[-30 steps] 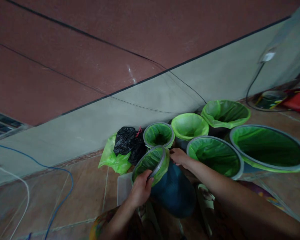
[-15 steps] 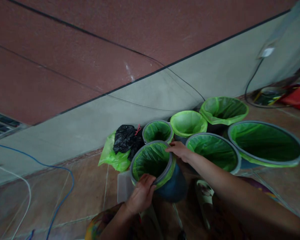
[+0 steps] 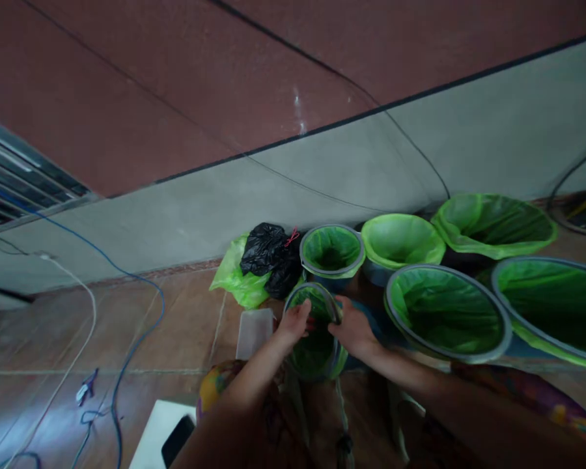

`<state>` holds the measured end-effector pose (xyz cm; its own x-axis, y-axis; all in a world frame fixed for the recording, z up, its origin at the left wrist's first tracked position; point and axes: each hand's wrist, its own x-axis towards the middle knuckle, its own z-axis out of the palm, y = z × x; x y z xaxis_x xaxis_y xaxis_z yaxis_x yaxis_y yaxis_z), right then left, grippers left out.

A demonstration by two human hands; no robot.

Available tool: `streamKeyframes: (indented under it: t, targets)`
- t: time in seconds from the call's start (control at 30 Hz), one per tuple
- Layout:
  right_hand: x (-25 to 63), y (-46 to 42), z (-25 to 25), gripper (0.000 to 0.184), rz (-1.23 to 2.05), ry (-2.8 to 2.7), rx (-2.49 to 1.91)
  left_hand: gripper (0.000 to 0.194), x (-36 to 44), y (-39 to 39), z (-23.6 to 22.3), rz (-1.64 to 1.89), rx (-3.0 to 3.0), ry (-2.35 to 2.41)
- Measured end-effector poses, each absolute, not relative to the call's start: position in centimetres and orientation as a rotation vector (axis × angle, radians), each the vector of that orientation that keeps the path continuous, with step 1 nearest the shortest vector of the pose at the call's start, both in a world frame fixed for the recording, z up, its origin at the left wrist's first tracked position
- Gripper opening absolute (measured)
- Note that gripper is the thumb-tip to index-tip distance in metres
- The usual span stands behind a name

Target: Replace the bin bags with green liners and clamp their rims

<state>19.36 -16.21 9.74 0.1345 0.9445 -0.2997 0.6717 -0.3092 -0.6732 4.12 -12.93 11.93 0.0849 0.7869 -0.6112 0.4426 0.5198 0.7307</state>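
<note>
A blue trash bin [image 3: 316, 371] with a grey rim and a green plastic liner is tilted toward me, its mouth facing up and forward. My right hand [image 3: 355, 329] grips the right side of its rim, thumb inside and fingers around the edge. My left hand [image 3: 295, 322] is over the mouth at the left, fingers apart, with some fingertips dipping inside the liner. Behind it stands a smaller lined bin [image 3: 333, 251]. Just left of that are a black plastic bag [image 3: 264, 251] and a light green plastic bag [image 3: 239, 273].
More lined bins stand to the right, including a wide one [image 3: 446, 312] and one by the wall [image 3: 495, 225]. A clear plastic box [image 3: 254, 332] sits left of my bin. A blue cable [image 3: 141, 345] crosses the tiled floor; a phone [image 3: 178, 440] lies on a white surface.
My left hand has let go of the front rim and moved up over the mouth. The bin is tipped more toward me. The view has turned left.
</note>
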Motion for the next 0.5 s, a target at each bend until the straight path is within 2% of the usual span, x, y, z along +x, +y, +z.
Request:
streamKeyframes:
  t: [0.13, 0.33, 0.5]
  targets:
    - [18.1, -17.4, 9.4, 0.07, 1.03, -1.57, -1.904, 0.051, 5.2, -12.9, 10.6, 0.47, 0.868, 1.391]
    - [17.3, -18.0, 8.2, 0.085, 1.272, -1.554, -1.672, 0.024, 5.2, -12.8, 9.5, 0.474, 1.13, 1.508]
    - [18.1, -17.1, 6.7, 0.066, 1.6, -1.5, -1.636, 0.023, 4.4, -13.3, 8.9, 0.366, 1.3, 1.617]
